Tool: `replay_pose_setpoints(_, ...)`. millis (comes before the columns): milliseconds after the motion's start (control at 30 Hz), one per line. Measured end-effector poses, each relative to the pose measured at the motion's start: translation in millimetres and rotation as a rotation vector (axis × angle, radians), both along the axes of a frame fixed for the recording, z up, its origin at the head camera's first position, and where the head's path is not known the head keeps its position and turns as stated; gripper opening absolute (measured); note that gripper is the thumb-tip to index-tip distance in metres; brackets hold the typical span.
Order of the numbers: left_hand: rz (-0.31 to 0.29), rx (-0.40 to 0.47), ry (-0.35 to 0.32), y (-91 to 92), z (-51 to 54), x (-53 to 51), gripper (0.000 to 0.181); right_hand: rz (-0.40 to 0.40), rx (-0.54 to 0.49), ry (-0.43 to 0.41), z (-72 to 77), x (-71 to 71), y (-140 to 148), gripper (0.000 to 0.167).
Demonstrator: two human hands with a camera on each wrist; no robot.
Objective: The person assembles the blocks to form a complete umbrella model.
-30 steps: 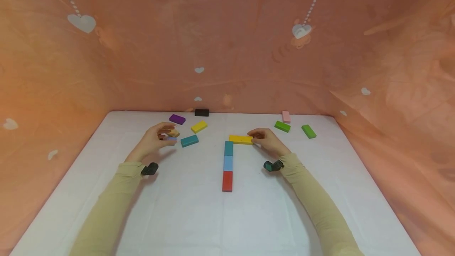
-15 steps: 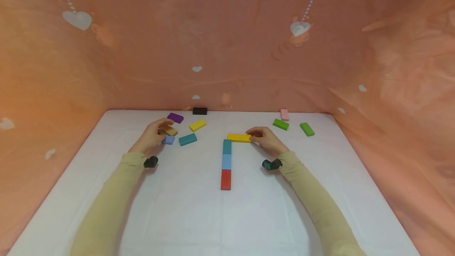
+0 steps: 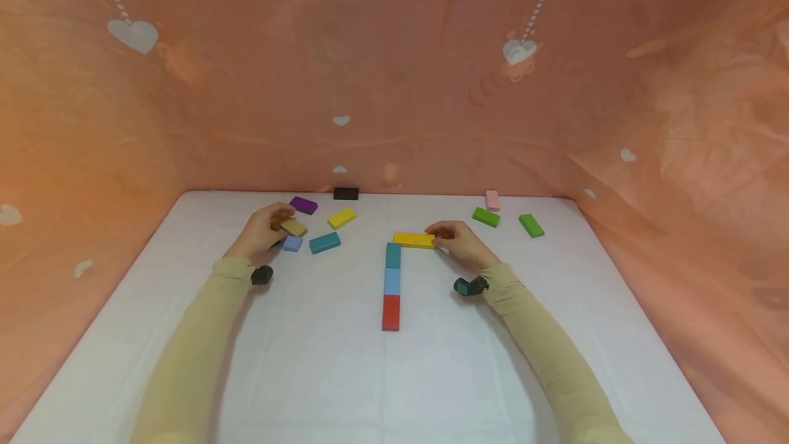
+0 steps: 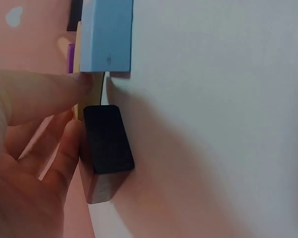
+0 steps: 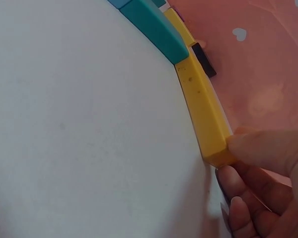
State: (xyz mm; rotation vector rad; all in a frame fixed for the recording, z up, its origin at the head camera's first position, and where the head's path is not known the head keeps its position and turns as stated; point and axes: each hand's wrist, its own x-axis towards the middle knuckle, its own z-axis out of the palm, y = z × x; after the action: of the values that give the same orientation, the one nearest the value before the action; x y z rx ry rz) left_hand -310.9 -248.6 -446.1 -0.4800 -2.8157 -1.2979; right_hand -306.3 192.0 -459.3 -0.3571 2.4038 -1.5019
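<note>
My left hand [image 3: 257, 230] pinches the left end of a tan block [image 3: 294, 227] between thumb and fingers. Just under that hand sits a dark block [image 4: 109, 139], close to the fingertips in the left wrist view. A light blue block [image 3: 292, 244] lies in front of the tan one. My right hand [image 3: 461, 242] grips the right end of a long yellow block [image 3: 414, 240], which lies crosswise. Its left end meets the top of a straight column: a teal block [image 3: 393, 255], a blue block [image 3: 392, 281] and a red block [image 3: 391, 312].
Toward the back left lie a purple block [image 3: 304, 205], a black block [image 3: 346, 194], a second yellow block [image 3: 342, 218] and another teal block [image 3: 324, 242]. A pink block [image 3: 492, 200] and two green blocks [image 3: 486, 217] are at the back right. Patterned cloth [image 3: 394, 88] walls the white table [image 3: 277, 375].
My left hand has come down over the tan block and closed on its left end, uncovering more of the light blue block. My right hand stays at the yellow block.
</note>
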Motion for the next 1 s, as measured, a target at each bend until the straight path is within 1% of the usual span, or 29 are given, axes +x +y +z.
replay_pose_setpoints(233,0.023,-0.010,0.036,0.5,-2.6,-5.2,0.045,-0.007,0.002,-0.014,-1.6,0.3,0.5,0.027)
replay_pose_setpoints(433,0.089,0.015,0.034,6.0,-1.5,-1.2,0.044,0.004,0.015,0.005,-4.5,-1.5,2.4,0.028)
replay_pose_setpoints(567,0.127,0.021,0.014,10.1,-0.8,2.3,0.045,0.006,0.016,0.011,-5.1,-2.2,3.1,0.028)
replay_pose_setpoints(667,0.126,0.011,0.003,11.5,-1.7,3.9,0.044,0.005,0.010,0.005,-4.7,-2.2,3.0,0.028)
replay_pose_setpoints(867,0.092,-0.012,0.006,7.7,-4.0,6.3,0.040,0.010,-0.003,0.006,-2.5,-0.8,1.8,0.028)
replay_pose_setpoints(900,0.087,-0.016,0.012,6.4,-4.2,6.5,0.040,0.015,-0.009,0.004,1.5,1.6,0.7,0.029)
replay_pose_setpoints(1000,0.095,-0.031,0.019,3.4,-5.0,7.0,0.039,0.018,-0.012,0.007,1.6,1.9,0.6,0.029)
